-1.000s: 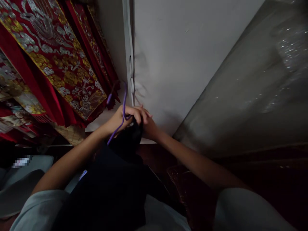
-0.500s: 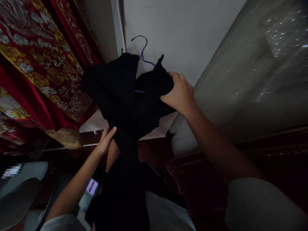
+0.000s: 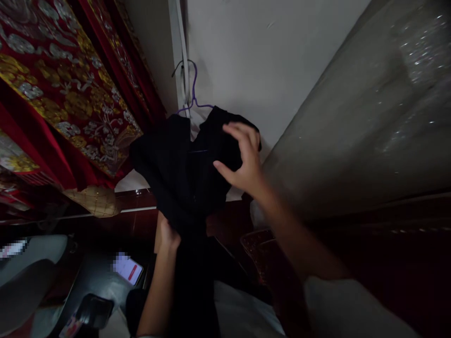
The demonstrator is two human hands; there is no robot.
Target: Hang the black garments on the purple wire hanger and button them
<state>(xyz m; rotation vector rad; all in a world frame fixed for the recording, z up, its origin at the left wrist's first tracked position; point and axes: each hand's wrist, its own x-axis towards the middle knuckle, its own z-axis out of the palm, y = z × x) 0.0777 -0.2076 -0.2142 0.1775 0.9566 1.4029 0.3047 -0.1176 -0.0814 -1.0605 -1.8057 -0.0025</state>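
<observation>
A black garment (image 3: 183, 169) hangs on a purple hanger (image 3: 193, 91) whose hook rests on a white vertical strip on the wall. My right hand (image 3: 243, 162) hovers at the garment's right shoulder, fingers spread and curved, holding nothing. My left hand (image 3: 168, 234) is lower, closed on the garment's hanging part below the middle; its fingers are partly hidden by the dark cloth.
Red cloths with gold and silver embroidery (image 3: 66, 89) hang at the left. A grey plastic-wrapped surface (image 3: 369, 122) slopes at the right. A lit phone (image 3: 127, 268) lies below left on a dark surface. Dark wooden furniture (image 3: 268, 244) stands underneath.
The hanger with the garment now hangs from the wall strip. My right hand let go of the garment's shoulder and opened. My left hand moved down and gripped the cloth.
</observation>
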